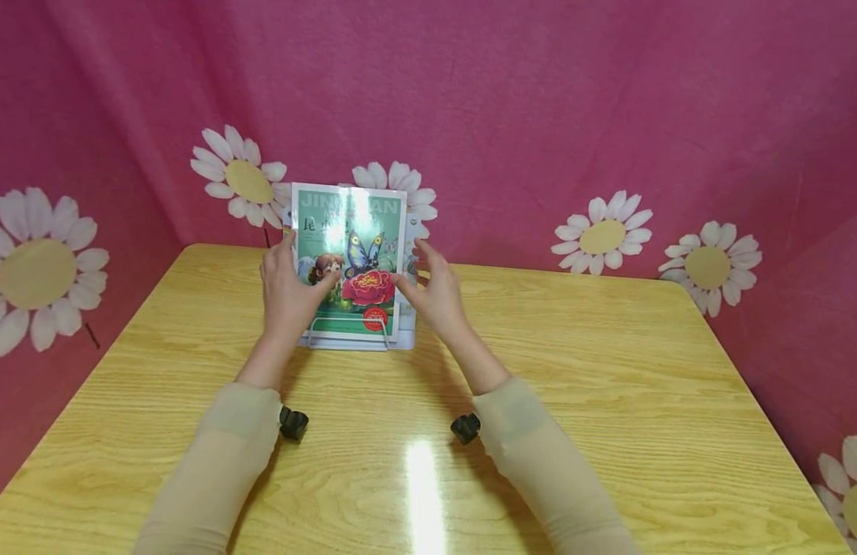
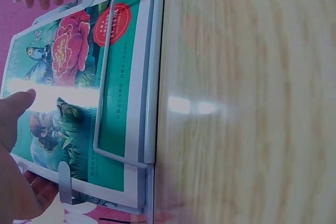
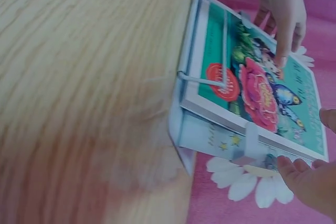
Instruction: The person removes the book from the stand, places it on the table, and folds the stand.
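Note:
A green picture book (image 1: 348,239) with a butterfly and a red peony on its cover leans upright on a pale book stand (image 2: 152,77). The stand's wire bar (image 3: 205,81) crosses the lower cover, with a clip at each side. At the book's left edge, my left hand (image 1: 286,289) holds it, thumb over the cover and fingers around the back. My right hand (image 1: 435,297) is at the right edge, fingers extended and spread from the thumb, its fingertips close beside the stand's backboard (image 3: 210,135).
The book stand is on a wooden table (image 1: 574,401), towards its back edge. Behind hangs a pink curtain (image 1: 484,116) printed with white daisies. Small black devices (image 1: 293,424) are worn at both wrists.

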`<state>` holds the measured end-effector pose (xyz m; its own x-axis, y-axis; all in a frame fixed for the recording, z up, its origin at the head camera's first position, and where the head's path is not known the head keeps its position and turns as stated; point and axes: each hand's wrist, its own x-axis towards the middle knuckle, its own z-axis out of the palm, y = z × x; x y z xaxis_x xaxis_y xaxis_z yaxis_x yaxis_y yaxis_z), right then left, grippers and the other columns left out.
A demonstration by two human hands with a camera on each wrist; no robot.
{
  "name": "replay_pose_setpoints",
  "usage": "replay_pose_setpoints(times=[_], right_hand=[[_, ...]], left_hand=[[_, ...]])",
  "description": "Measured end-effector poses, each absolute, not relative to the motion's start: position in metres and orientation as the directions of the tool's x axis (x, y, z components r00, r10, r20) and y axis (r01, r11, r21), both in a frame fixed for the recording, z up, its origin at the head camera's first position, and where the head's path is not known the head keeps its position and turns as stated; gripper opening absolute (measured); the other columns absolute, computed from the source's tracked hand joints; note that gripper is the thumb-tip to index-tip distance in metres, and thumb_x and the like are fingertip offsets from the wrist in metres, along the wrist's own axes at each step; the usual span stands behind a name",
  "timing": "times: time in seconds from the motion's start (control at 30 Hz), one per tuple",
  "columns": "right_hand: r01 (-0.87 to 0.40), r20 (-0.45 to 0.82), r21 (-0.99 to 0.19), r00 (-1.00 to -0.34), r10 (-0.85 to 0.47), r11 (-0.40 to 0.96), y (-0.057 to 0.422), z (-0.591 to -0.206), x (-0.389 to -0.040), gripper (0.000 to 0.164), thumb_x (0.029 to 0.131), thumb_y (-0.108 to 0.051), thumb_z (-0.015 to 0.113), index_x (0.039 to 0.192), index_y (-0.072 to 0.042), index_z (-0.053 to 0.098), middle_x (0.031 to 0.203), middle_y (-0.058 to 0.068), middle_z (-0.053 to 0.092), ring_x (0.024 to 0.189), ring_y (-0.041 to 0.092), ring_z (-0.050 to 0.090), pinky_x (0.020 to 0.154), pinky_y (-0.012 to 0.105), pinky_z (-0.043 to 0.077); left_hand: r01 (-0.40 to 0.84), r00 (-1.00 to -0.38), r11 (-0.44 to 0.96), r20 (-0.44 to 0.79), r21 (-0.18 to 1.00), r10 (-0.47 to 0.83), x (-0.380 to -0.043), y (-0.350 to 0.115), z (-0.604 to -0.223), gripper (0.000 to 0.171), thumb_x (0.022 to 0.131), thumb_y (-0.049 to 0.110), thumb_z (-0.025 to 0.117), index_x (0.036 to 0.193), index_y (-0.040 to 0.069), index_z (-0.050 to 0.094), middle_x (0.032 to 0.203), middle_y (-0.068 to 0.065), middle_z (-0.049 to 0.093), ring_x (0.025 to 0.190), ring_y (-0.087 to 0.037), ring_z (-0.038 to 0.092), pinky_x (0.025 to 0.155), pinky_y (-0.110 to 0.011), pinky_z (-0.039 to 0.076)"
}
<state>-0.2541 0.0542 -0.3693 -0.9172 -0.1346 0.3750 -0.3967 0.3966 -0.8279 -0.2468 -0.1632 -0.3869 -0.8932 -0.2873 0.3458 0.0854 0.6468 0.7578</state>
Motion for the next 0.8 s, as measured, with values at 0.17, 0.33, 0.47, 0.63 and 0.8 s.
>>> replay_pose_setpoints(times=[0.17,0.33,0.47,0.63,0.8], right_hand=[[-0.338,0.315,-0.842,-0.941,-0.126,0.420,0.050,-0.376,-0.258,0.067,0.083,-0.017,0.073,0.139,0.002,0.040,0.126,0.020,0.055,0.110,0.032,0.059,0.089,0.033,0.053],[-0.310,0.290,-0.852,-0.950,-0.115,0.421,0.044,-0.377,-0.258,0.067,0.083,-0.017,0.073,0.138,0.004,0.040,0.123,0.019,0.057,0.106,0.030,0.062,0.088,0.031,0.053],[-0.278,0.260,-0.856,-0.960,-0.102,0.435,0.041,-0.375,-0.258,0.066,0.085,-0.019,0.071,0.138,0.004,0.041,0.123,0.019,0.058,0.106,0.028,0.062,0.088,0.032,0.053],[-0.200,0.182,-0.895,-0.980,-0.084,0.399,0.039,-0.373,-0.261,0.067,0.085,-0.020,0.070,0.140,0.001,0.039,0.124,0.016,0.057,0.108,0.028,0.061,0.089,0.034,0.052],[-0.125,0.111,-0.941,-0.992,-0.064,0.314,0.036,-0.372,-0.265,0.068,0.085,-0.018,0.070,0.142,-0.001,0.037,0.124,0.014,0.055,0.108,0.026,0.058,0.089,0.033,0.051]], left_hand=[[0.061,-0.888,0.635,0.332,0.770,-0.318,-0.250,-0.163,-0.387,0.094,0.078,0.035,0.077,0.150,0.015,0.021,0.140,-0.017,0.031,0.124,-0.030,0.032,0.105,-0.047,0.036],[0.045,-0.881,0.632,0.329,0.774,-0.340,-0.254,-0.164,-0.389,0.094,0.076,0.034,0.078,0.150,0.014,0.022,0.133,-0.018,0.032,0.118,-0.030,0.033,0.101,-0.047,0.038],[0.035,-0.879,0.631,0.324,0.775,-0.350,-0.255,-0.164,-0.390,0.095,0.075,0.033,0.079,0.149,0.013,0.023,0.130,-0.018,0.032,0.115,-0.030,0.034,0.098,-0.046,0.039],[0.017,-0.883,0.632,0.308,0.775,-0.355,-0.256,-0.163,-0.391,0.094,0.077,0.032,0.078,0.149,0.013,0.022,0.132,-0.018,0.031,0.118,-0.031,0.033,0.100,-0.046,0.038],[0.005,-0.879,0.642,0.309,0.767,-0.363,-0.258,-0.162,-0.393,0.093,0.078,0.034,0.076,0.149,0.014,0.020,0.132,-0.017,0.031,0.119,-0.030,0.032,0.099,-0.046,0.038]])
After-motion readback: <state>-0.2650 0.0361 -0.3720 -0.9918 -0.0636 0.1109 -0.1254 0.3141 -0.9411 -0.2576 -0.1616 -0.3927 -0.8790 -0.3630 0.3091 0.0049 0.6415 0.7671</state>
